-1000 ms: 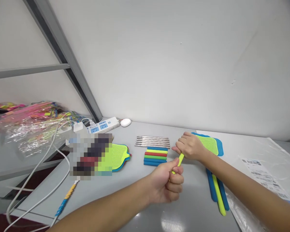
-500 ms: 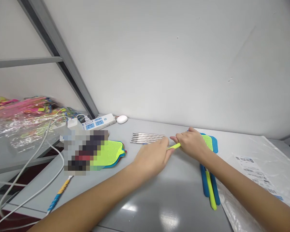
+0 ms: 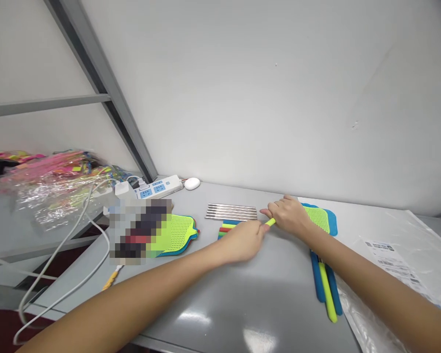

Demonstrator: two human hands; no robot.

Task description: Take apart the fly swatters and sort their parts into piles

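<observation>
My left hand (image 3: 244, 241) and my right hand (image 3: 287, 214) are both closed around a yellow-green handle (image 3: 270, 222), held above the table with only a short piece showing between them. Whatever else of it is in my fists is hidden. Behind my left hand lie several thin metal rods (image 3: 231, 212) in a row. Coloured handles (image 3: 227, 228), partly covered by my left hand, lie just in front of the rods. Beyond my right wrist rest fly swatters with perforated heads (image 3: 318, 219) and blue and yellow-green grips (image 3: 327, 291).
A stack of fly swatter heads (image 3: 182, 233) lies left, beside a pixelated patch. Behind are a power strip (image 3: 159, 187) and a white rounded object (image 3: 192, 183). Plastic-wrapped items (image 3: 62, 181) and white cables (image 3: 103, 235) fill the far left. A plastic mailer (image 3: 385, 250) covers the right side.
My hands have drawn closer together, so less of the yellow-green handle shows between them. The coloured handles behind my left hand are more exposed. The view has shifted slightly.
</observation>
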